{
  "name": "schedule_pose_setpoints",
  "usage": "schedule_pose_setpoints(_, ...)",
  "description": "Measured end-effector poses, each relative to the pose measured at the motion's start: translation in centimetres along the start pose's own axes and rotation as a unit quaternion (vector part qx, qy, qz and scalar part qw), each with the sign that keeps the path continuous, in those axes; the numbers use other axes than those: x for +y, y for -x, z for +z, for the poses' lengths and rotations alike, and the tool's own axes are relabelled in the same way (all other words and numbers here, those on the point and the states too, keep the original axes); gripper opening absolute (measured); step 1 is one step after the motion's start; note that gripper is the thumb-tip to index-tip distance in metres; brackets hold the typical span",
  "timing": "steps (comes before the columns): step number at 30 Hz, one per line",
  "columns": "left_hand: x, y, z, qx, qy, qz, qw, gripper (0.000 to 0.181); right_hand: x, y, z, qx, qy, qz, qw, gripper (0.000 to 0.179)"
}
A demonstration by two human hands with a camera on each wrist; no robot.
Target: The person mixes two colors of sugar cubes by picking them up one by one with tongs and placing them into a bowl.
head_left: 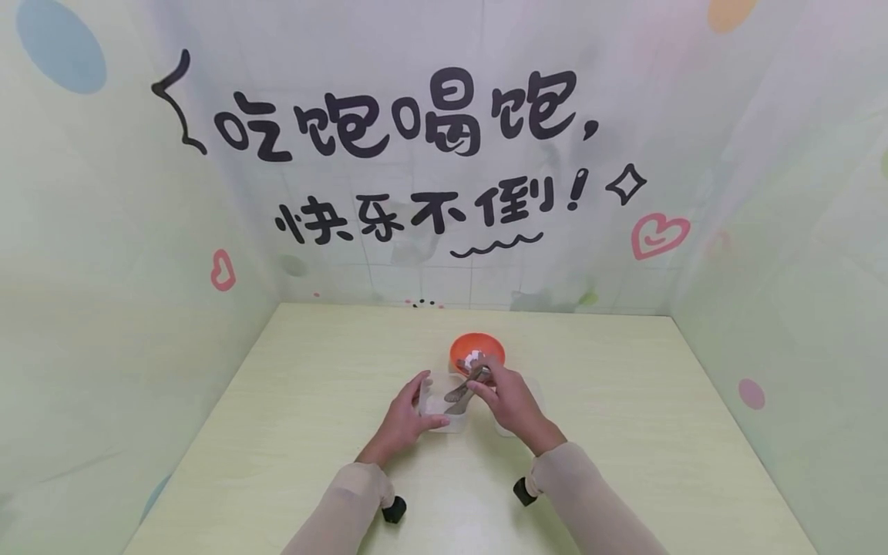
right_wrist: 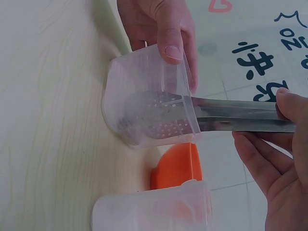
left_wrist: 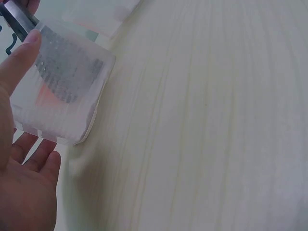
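Observation:
My left hand [head_left: 404,420] grips a clear plastic container [right_wrist: 137,79], with the thumb on the near side and the fingers on the far side. From the right, my right hand [head_left: 516,402] holds metal tongs [right_wrist: 231,115] by their arms, between thumb and fingers. The perforated heads of the tongs reach down inside the container, seen through its wall in both wrist views. Whether the heads hold anything cannot be told. Just behind both hands stands an orange bowl [head_left: 477,341] with small white pieces in it, partly hidden by the right hand.
A second clear plastic container [right_wrist: 149,211] stands to the right of the first, mostly behind my right hand in the head view. The pale wooden tabletop [head_left: 333,354] meets printed curtain walls [head_left: 444,277] at the back and sides.

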State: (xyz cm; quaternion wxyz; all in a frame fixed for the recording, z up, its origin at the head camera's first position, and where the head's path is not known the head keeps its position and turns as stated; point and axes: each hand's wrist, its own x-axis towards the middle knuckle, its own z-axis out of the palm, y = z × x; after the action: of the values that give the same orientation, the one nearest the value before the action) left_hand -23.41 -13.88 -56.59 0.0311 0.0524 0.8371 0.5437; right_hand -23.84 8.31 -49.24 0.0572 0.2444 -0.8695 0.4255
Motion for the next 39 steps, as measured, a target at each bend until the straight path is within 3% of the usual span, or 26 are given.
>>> schedule_pose_setpoints(20,-0.1,0.01,0.09,0.004,0.0,-0.004,1.0,0.095,0.17,0.21,0.03,0.071,0.003,0.002,0.9975,0.019)
schedule_pose_setpoints(39,0.21,0.21,0.06,0.003,0.006,-0.007,1.0,0.098,-0.16,0.22,0.47,0.01,-0.007,-0.011,0.9999,0.025)
